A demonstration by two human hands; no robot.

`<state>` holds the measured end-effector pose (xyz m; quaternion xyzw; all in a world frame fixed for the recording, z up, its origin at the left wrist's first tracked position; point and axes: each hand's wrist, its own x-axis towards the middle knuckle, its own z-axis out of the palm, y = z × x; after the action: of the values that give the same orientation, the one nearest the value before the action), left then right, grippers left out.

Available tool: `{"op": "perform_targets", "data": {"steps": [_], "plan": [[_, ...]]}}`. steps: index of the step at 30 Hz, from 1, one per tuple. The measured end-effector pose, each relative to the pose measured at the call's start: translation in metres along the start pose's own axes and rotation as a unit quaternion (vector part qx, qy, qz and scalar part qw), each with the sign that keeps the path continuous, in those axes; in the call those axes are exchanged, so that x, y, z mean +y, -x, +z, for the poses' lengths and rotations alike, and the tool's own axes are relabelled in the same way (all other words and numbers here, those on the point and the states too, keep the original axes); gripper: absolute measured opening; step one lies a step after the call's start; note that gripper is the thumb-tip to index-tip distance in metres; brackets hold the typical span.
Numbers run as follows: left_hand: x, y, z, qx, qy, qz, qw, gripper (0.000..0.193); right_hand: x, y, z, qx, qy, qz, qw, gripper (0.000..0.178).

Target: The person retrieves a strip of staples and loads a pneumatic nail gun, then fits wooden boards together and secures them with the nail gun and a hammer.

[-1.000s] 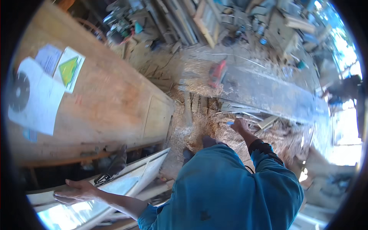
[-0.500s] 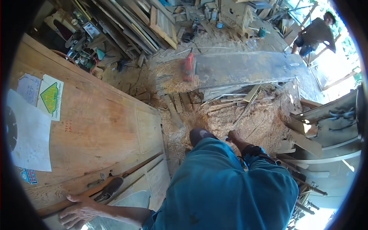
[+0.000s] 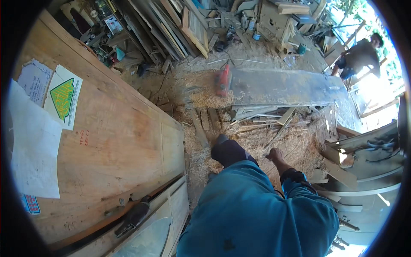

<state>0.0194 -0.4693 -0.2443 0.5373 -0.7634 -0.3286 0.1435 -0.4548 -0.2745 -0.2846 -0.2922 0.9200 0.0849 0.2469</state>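
You have one hand in view: your right hand (image 3: 275,154), curled loosely over the sawdust (image 3: 295,143), its grip too small to tell. One grey plank (image 3: 282,88) lies ahead, long axis left to right, one red power tool (image 3: 222,80) at its left end. Your left hand (on the door (image 3: 115,128) edge half a second ago) has gone from view

Daylight scene, bright overall. Strongest light came from beyond the long grey plank (image 3: 282,88), toward the upper right, where the open side was blown out to white glare. Sawdust (image 3: 257,141) just below the plank was sunlit and warm. The wooden panel (image 3: 115,141) left of the plank sat in softer, even light. Fisheye bending was heavy near the black rim; edges were slightly soft.
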Motion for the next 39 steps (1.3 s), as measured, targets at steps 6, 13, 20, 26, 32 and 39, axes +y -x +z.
{"op": "perform_targets", "data": {"steps": [6,13,20,26,32,39], "plan": [[-0.080,0.025,0.065,-0.228,-0.105,-0.187,0.950,0.046,-0.013,-0.060,-0.014,-0.035,0.012,-0.010,0.999,0.029],[-0.089,-0.059,0.068,-0.217,-0.279,-0.063,0.933,0.042,-0.122,-0.111,-0.061,-0.071,-0.039,-0.014,0.997,0.039],[-0.001,-0.291,0.017,-0.123,-0.092,-0.158,0.975,0.050,-0.169,-0.185,-0.069,-0.021,-0.121,-0.107,0.987,0.036],[0.085,-0.353,0.023,-0.101,-0.212,-0.039,0.971,0.054,-0.130,-0.200,-0.090,-0.029,-0.161,0.009,0.987,0.037],[0.154,-0.408,0.029,-0.223,-0.386,0.129,0.886,0.053,-0.047,-0.171,-0.045,-0.013,-0.174,0.190,0.966,0.050],[0.173,-0.494,0.040,-0.342,-0.389,0.000,0.855,0.056,-0.036,-0.139,-0.003,0.012,-0.221,0.310,0.924,0.051]]}}
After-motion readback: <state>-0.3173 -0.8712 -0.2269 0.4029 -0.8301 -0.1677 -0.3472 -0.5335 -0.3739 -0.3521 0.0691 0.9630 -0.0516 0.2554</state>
